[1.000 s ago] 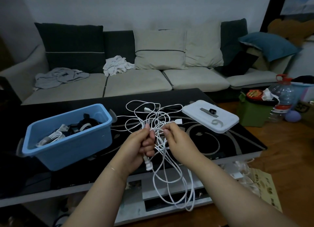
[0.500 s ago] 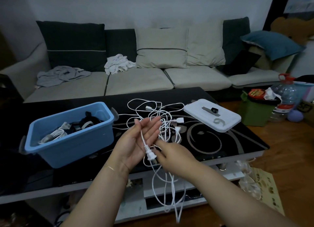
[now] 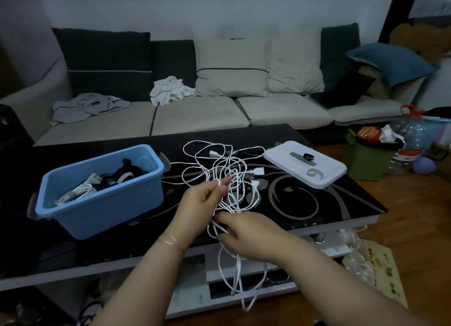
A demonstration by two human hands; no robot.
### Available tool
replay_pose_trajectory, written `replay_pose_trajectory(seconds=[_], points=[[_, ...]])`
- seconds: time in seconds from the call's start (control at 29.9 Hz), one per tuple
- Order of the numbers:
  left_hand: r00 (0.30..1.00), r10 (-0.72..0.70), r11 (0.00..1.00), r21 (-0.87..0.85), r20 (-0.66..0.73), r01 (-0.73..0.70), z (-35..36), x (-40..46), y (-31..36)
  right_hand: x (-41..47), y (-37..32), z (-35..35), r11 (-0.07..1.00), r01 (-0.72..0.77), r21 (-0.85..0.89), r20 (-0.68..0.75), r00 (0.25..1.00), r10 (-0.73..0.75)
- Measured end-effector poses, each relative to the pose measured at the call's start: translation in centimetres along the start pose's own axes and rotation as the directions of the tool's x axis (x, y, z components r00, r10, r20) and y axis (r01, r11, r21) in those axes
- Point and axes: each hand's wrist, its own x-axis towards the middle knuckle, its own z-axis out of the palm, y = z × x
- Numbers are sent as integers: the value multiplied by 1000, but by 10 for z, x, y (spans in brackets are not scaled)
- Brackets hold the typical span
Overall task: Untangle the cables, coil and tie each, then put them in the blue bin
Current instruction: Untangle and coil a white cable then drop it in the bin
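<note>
A tangle of white cables (image 3: 220, 165) lies on the black glass table (image 3: 329, 203) and runs down over its front edge in long loops. My left hand (image 3: 200, 203) pinches a strand of the tangle between thumb and fingertips just above the table. My right hand (image 3: 249, 233) is lower, at the table's front edge, closed around the bundle of hanging strands. The blue bin (image 3: 102, 191) stands to the left of my hands and holds coiled white and black cables.
A white lid (image 3: 305, 164) with ties and a small black item on it lies on the table's right side. Behind the table is a sofa (image 3: 195, 113) with cushions and clothes. A green bin (image 3: 371, 159) and a water bottle (image 3: 407, 142) stand on the floor at right.
My left hand closed from an open palm and now pinches a strand higher up. My right hand moved down and gathered the hanging strands; the white plug is no longer visible in my palm.
</note>
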Motion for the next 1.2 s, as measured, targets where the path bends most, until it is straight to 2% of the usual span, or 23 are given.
replay_pose_trajectory(seconds=[0.07, 0.13, 0.2, 0.27, 0.43, 0.5, 0.67, 0.84, 0.9, 1.0, 1.1, 1.2], points=[[998, 31, 965, 256, 61, -45, -1, -1, -3, -1, 2, -3, 1000, 4, 13, 13, 1000, -4], [990, 33, 889, 450, 134, -90, -2, -2, -2, -2, 5, -9, 999, -30, 19, -43, 999, 31], [982, 1, 804, 584, 189, -113, -3, -3, 2, -4, 9, -15, 997, -72, -10, -128, 989, 70], [978, -34, 775, 623, 208, -105, -3, -4, 5, -5, 12, -19, 997, -75, -24, -197, 978, 69], [964, -124, 889, 457, 236, 2, -6, -1, 2, -1, 12, -16, 994, -95, -46, -259, 963, 80], [959, -140, 899, 437, 245, 20, -7, 1, 1, -1, 14, -16, 996, -81, -34, -247, 966, 70], [930, -183, 942, 328, 319, 73, -15, 1, 9, -6, 19, -15, 990, -22, 139, -206, 977, 51], [876, -211, 945, 319, 434, 69, -23, -2, 3, -4, 28, -22, 985, -74, 156, -274, 955, 115], [846, -212, 961, 261, 489, 90, -21, -3, 4, -2, 31, -20, 972, -97, 214, -297, 941, 159], [795, -204, 976, 183, 570, 119, -17, -8, 9, 0, 32, -14, 906, -43, 421, -291, 940, 180], [806, -170, 983, 158, 567, 96, -15, -10, 10, 0, 32, -12, 765, 41, 643, -242, 958, 153], [818, -180, 982, 56, 546, 179, -13, -11, 9, -1, 33, -16, 676, 93, 731, -241, 962, 128]])
